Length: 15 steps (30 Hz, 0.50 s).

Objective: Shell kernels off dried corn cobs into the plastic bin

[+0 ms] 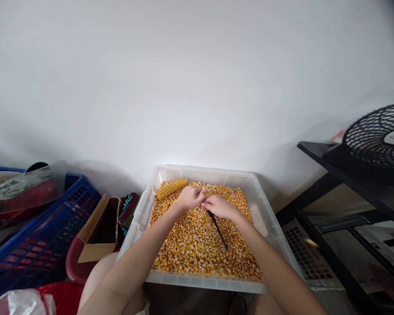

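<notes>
A translucent plastic bin (259, 188) in front of me holds a deep layer of loose corn kernels (190, 249). Above the kernels, my left hand (191, 197) and my right hand (219, 206) meet, both with fingers curled closed. Whatever is between their fingertips is too hidden to name. A thin black rod-like tool (218, 229) runs from beneath my right hand toward the front of the bin; I cannot tell whether it is gripped or lies on the kernels. One whole yellow corn cob (171, 188) rests at the back left, beyond my left hand.
At left stand a blue plastic basket (36, 236) with bagged things and an open cardboard box (100, 227) over a red basin (72, 258). On the right, a black fan (377, 135) sits on a black-framed stand (318, 151). A white wall (197, 87) rises behind the bin.
</notes>
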Each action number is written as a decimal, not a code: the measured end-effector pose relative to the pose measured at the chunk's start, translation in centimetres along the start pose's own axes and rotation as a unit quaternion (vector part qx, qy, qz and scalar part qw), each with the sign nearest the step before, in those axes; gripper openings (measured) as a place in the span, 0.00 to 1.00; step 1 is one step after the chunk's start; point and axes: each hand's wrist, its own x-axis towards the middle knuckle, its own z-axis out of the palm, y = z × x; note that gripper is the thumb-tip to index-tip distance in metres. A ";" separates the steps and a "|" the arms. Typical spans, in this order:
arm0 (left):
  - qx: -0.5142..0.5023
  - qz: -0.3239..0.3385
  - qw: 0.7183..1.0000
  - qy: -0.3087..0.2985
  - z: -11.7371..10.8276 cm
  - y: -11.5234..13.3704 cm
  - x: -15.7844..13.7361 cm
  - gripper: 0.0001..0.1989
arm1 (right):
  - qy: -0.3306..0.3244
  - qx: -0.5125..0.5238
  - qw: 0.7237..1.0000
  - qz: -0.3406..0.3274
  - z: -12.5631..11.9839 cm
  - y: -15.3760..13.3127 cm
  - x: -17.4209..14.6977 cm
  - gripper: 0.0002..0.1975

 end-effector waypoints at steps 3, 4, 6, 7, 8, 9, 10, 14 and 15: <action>-0.005 -0.023 0.999 0.026 -0.4 -0.4 -0.1 0.19 | 0.016 -0.014 1.000 0.010 0.2 0.0 0.1 0.14; -0.019 -0.036 0.998 0.042 -0.5 -0.6 -0.1 0.20 | 0.021 -0.015 1.000 0.010 0.2 0.0 0.1 0.14; -0.065 -0.074 0.992 0.081 -0.9 -1.3 0.0 0.22 | 0.040 -0.009 0.999 0.000 0.0 -0.2 0.0 0.16; -0.097 -0.097 0.985 0.103 -1.2 -1.6 0.1 0.23 | 0.053 -0.005 0.999 -0.007 -0.1 -0.4 -0.1 0.17; -0.136 -0.119 0.976 0.122 -1.4 -1.9 0.2 0.23 | 0.066 -0.001 0.998 -0.014 -0.1 -0.6 -0.1 0.17; -0.178 -0.136 0.965 0.136 -1.7 -2.1 0.3 0.23 | 0.077 0.002 0.997 -0.018 -0.2 -0.8 -0.1 0.17; -0.221 -0.148 0.953 0.144 -1.9 -2.3 0.4 0.23 | 0.085 0.005 0.996 -0.020 -0.1 -1.0 -0.2 0.17; -0.336 -0.160 0.918 0.136 -2.2 -2.4 0.7 0.20 | 0.095 0.013 0.995 -0.038 0.4 -1.4 -0.2 0.17; -0.344 -0.161 0.916 0.130 -2.2 -2.4 0.7 0.19 | 0.097 0.017 0.994 -0.044 0.6 -1.5 -0.2 0.17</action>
